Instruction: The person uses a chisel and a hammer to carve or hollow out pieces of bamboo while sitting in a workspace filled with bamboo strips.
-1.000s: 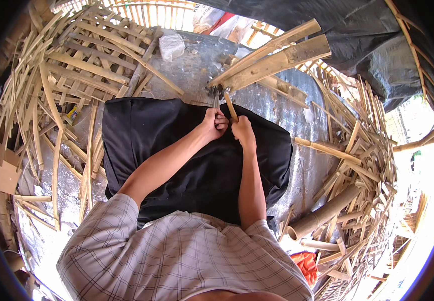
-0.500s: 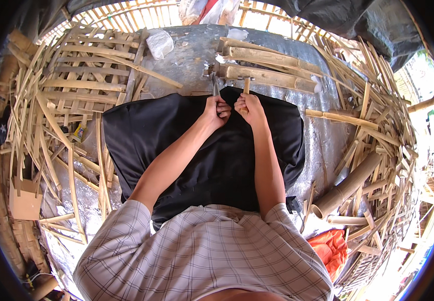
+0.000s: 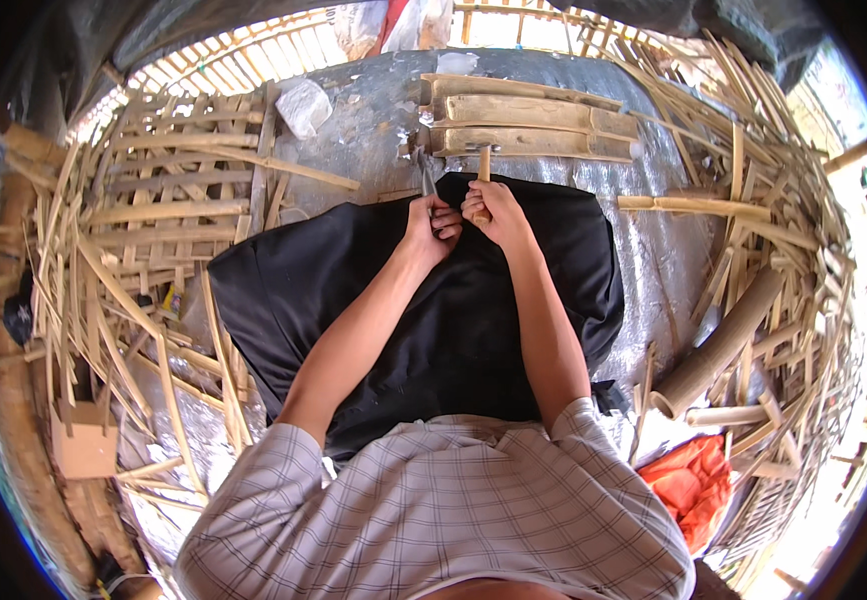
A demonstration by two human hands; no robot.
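From the head camera, both hands meet at the far edge of a black cloth (image 3: pixel 453 310) spread over the person's lap. The left hand (image 3: pixel 427 226) is closed around a knife (image 3: pixel 424 172), its blade pointing away. The right hand (image 3: pixel 493 212), touching the left, is closed around a short bamboo piece (image 3: pixel 483 165) held upright. Just beyond lie split bamboo slats (image 3: pixel 528 120) on a grey sheet (image 3: pixel 373 140). A thick bamboo tube (image 3: pixel 718 345) lies to the right, near an orange cloth (image 3: pixel 693 480).
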